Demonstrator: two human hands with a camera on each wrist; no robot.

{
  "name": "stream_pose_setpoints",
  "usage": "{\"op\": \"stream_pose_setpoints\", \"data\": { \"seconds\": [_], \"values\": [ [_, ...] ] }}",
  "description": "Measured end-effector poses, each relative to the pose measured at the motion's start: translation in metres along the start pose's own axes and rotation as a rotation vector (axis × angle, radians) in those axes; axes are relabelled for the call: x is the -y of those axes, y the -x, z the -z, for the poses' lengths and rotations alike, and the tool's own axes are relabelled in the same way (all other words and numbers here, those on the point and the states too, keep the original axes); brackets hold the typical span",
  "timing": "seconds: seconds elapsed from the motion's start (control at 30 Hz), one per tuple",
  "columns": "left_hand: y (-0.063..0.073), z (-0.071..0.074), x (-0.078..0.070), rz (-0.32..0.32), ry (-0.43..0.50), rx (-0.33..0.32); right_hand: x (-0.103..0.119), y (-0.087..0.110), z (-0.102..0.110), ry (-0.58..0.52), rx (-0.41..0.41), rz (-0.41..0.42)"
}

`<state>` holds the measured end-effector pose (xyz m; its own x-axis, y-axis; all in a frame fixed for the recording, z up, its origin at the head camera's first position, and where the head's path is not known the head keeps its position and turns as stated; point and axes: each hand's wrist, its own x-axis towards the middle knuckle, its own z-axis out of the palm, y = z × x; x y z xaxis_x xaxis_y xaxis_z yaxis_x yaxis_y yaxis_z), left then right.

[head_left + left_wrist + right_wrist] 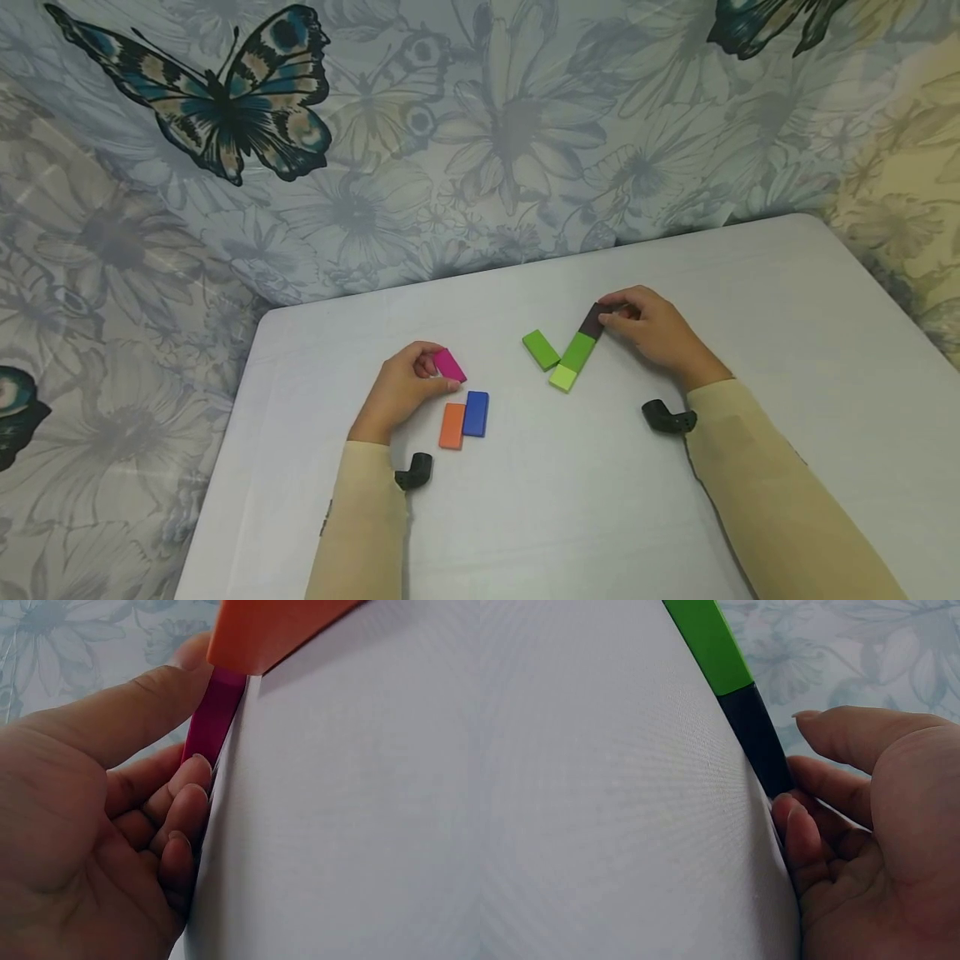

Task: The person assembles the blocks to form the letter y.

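Note:
My left hand (405, 387) holds a magenta block (450, 366) by its ends, thumb at the near end and fingers at the far one. In the left wrist view an orange block (274, 630) partly covers the magenta block (215, 712) and the thumb tip. The fingertips of my right hand (652, 325) touch the far end of a black block (591, 321). From the right wrist, the thumb stands apart from that black block (756, 735). Its other end meets a green block (577, 352), followed by a lime block (563, 378) in one slanting row.
Another green block (541, 350) leans in toward the row, forming a V with it. Close to my left hand, the orange block (452, 426) and a blue block (476, 414) lie side by side on the white table (570, 508). Patterned fabric (480, 150) hangs behind the table.

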<state>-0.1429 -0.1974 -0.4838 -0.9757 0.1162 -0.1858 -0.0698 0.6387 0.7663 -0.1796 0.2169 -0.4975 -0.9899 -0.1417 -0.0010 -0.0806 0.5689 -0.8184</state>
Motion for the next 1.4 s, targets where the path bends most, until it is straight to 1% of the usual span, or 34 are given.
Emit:
{"op": "stream_pose_setpoints", "data": {
  "seconds": [0.27,0.4,0.5,0.6,0.73,0.83,1.07,1.13,1.2,1.3,1.4],
  "values": [
    [-0.005,-0.005,-0.005,0.021,-0.016,-0.069,0.0,-0.001,-0.001,-0.004,-0.003,0.005],
    [-0.008,-0.01,-0.01,0.056,-0.023,-0.085,-0.001,0.0,-0.001,-0.001,-0.006,0.004],
    [-0.01,-0.015,-0.019,0.094,-0.03,-0.087,-0.001,0.0,-0.002,-0.005,-0.009,0.006],
    [-0.012,-0.021,-0.029,0.118,-0.046,-0.081,-0.001,0.0,-0.003,-0.006,-0.012,0.006],
    [-0.016,-0.028,-0.04,0.135,-0.063,-0.067,-0.002,0.0,-0.003,-0.006,-0.013,0.003],
    [-0.018,-0.032,-0.044,0.146,-0.061,-0.069,-0.002,-0.001,-0.004,-0.007,-0.008,0.007],
    [-0.025,-0.039,-0.049,0.084,-0.044,-0.104,0.0,-0.001,-0.003,-0.018,-0.005,0.01],
    [-0.028,-0.04,-0.05,0.085,-0.035,-0.102,0.001,-0.001,-0.003,-0.014,-0.008,0.008],
    [-0.032,-0.04,-0.051,0.102,-0.028,-0.095,0.0,-0.001,-0.002,-0.01,-0.007,0.007],
    [-0.037,-0.041,-0.053,0.148,-0.004,-0.075,-0.002,-0.001,-0.002,-0.006,-0.01,0.008],
    [-0.042,-0.042,-0.057,0.187,0.02,-0.071,-0.003,-0.001,-0.001,-0.005,-0.012,0.011]
  ]
}}
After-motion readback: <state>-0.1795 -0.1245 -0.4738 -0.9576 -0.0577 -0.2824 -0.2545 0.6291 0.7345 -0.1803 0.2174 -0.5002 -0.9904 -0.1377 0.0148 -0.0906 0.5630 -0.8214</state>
